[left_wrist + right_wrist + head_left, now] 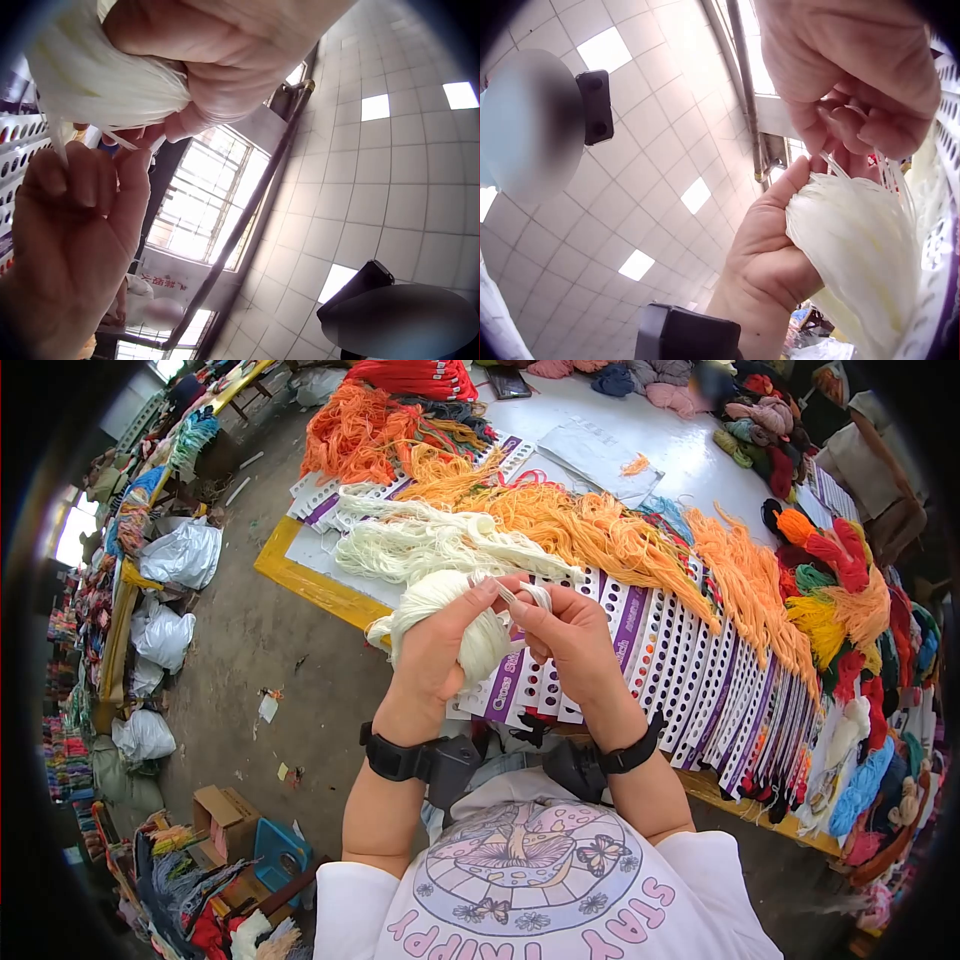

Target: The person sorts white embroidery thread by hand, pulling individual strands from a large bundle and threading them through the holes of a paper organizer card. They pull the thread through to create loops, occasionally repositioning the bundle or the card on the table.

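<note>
A bundled skein of cream thread point(485, 650) is gripped in my left hand point(430, 650), bulging out on both sides of the thumb. In the right wrist view the skein point(862, 240) narrows toward the fingertips, where thin strands come off its top. My right hand point(575, 635), close beside the left, pinches those strands between thumb and curled fingers. Seen from the left wrist, a strand runs from the skein point(112, 82) to the right hand point(82, 210). Just beyond the hands, loose cream thread point(400, 545) lies across white punched cards point(500, 695).
Orange thread point(590, 535) spreads over the row of cards on the table, which has a yellow edge point(310, 585). Bright skeins point(840, 600) pile up at the right. White bags point(180, 555) line the left, and a cardboard box point(225, 815) stands on the floor.
</note>
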Action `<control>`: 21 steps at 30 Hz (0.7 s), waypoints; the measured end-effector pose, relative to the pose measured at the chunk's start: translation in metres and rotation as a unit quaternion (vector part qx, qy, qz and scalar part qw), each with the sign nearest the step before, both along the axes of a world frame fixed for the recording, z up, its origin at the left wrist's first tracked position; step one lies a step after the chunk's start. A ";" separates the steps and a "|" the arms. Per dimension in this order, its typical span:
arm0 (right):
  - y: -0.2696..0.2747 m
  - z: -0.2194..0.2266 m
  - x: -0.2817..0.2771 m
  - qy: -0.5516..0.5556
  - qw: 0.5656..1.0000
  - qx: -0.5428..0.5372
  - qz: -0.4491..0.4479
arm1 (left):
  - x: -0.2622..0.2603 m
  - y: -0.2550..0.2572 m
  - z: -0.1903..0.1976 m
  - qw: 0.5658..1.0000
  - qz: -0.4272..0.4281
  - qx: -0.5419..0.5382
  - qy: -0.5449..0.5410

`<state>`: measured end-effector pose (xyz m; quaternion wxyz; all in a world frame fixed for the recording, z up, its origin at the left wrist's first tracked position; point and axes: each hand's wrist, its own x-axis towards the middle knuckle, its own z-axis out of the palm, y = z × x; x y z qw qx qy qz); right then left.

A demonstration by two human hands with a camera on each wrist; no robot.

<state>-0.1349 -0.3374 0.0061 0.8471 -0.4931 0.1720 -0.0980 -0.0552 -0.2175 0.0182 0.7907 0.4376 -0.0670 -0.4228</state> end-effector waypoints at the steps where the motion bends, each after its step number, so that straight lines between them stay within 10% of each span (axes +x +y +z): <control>1: 0.001 0.001 0.000 -0.003 1.000 -0.001 -0.003 | 0.000 0.000 -0.001 1.000 0.006 0.002 -0.002; 8: 0.004 0.004 -0.001 -0.008 1.000 -0.016 -0.016 | 0.000 -0.003 -0.003 0.999 0.032 -0.026 0.011; 11: -0.003 -0.007 -0.001 0.015 0.982 -0.186 0.030 | -0.002 -0.004 -0.002 0.999 0.039 -0.015 0.017; 17: -0.003 -0.005 0.001 -0.026 0.985 0.169 0.019 | 0.002 0.004 -0.003 0.997 0.057 -0.002 0.049; 21: -0.001 0.003 -0.001 0.012 0.999 -0.041 0.031 | -0.005 0.000 0.005 0.999 0.041 -0.011 0.029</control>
